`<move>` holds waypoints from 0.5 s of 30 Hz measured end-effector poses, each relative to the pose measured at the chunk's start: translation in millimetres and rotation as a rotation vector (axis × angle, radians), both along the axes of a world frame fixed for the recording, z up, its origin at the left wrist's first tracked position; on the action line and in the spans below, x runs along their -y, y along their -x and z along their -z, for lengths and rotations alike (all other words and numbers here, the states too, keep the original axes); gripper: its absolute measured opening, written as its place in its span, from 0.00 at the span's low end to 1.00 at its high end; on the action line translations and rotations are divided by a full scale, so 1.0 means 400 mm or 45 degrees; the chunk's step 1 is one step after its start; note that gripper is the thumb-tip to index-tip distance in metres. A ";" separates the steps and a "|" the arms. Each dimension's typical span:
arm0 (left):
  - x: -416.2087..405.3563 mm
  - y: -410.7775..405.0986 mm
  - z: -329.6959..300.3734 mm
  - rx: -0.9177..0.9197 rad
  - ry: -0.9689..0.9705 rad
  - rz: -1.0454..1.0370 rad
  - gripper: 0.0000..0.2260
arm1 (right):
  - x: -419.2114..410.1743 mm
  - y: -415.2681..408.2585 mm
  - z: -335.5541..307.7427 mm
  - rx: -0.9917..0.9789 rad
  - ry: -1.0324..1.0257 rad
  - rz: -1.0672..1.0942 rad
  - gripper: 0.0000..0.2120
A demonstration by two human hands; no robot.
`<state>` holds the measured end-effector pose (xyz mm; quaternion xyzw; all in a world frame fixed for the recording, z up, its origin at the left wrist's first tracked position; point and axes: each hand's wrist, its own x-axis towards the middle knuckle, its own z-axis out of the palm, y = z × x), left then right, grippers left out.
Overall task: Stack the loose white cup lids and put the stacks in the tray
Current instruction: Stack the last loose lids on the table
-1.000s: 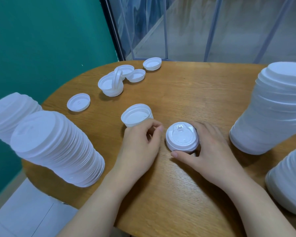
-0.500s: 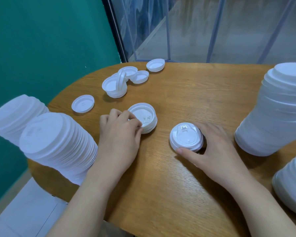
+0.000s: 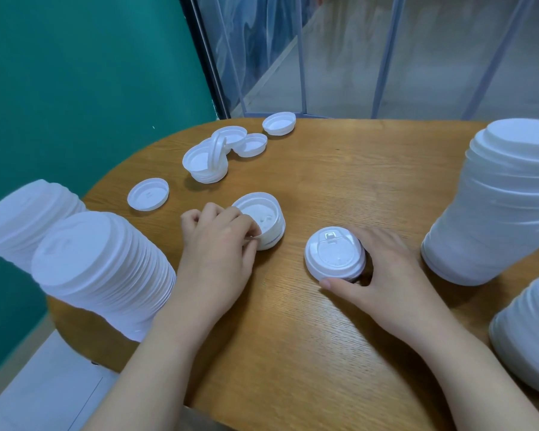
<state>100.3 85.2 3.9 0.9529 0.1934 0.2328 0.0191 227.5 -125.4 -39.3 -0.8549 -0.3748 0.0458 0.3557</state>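
Lids first: from the head view, the small upturned stack of lids [image 3: 262, 220] sits mid-surface, and the left hand [image 3: 218, 244] has its fingertips curled onto the near rim, pinching it. A second ago that hand was closer to the middle, right next to the other hand; since then it's slid off to the left and the little stack has gone with it, now lying hollow side up. The right hand [image 3: 383, 275] hasn't really budged, thumb and fingers wrapped around the dome-up stack [image 3: 335, 255], holding it down on the wooden surface [image 3: 324, 337].

So my read is the two short stacks are getting sorted out before being joined, since one faces up and one faces down. More loose lids [image 3: 221, 150] wait at the far edge, plus a single flat one [image 3: 148, 194] on the left. Tall finished stacks [image 3: 504, 197] stand on both sides. No tray in sight anywhere, so that part isn't done yet.
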 end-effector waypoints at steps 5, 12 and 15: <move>0.007 0.009 -0.008 0.087 0.096 0.046 0.11 | 0.002 0.000 0.000 0.001 0.008 0.000 0.36; 0.066 0.001 -0.019 0.374 0.325 0.284 0.08 | 0.002 -0.003 0.003 -0.028 -0.019 -0.007 0.34; 0.100 -0.007 -0.017 0.442 0.550 0.425 0.11 | 0.002 -0.002 0.005 -0.028 -0.047 -0.016 0.33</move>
